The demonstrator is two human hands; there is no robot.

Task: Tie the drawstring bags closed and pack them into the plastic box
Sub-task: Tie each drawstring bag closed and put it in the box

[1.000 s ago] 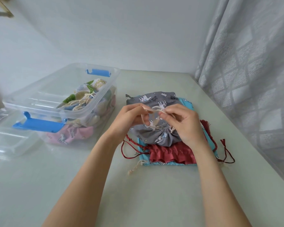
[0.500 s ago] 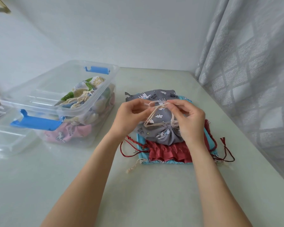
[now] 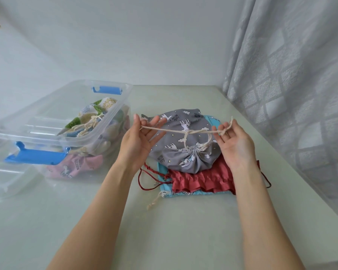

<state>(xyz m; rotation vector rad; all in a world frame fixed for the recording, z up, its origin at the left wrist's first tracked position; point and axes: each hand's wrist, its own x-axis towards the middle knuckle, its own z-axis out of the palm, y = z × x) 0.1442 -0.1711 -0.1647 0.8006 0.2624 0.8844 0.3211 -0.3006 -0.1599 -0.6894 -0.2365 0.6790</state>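
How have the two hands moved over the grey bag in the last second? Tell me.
Yes. The left hand and right hand have pulled apart over the grey bag, stretching the cord taut.

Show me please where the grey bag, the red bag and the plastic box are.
grey bag [image 3: 183,131]: head view, on its printed upper cloth.
red bag [image 3: 201,181]: head view, on its ruffled mouth.
plastic box [image 3: 113,114]: head view, on its clear right rim.
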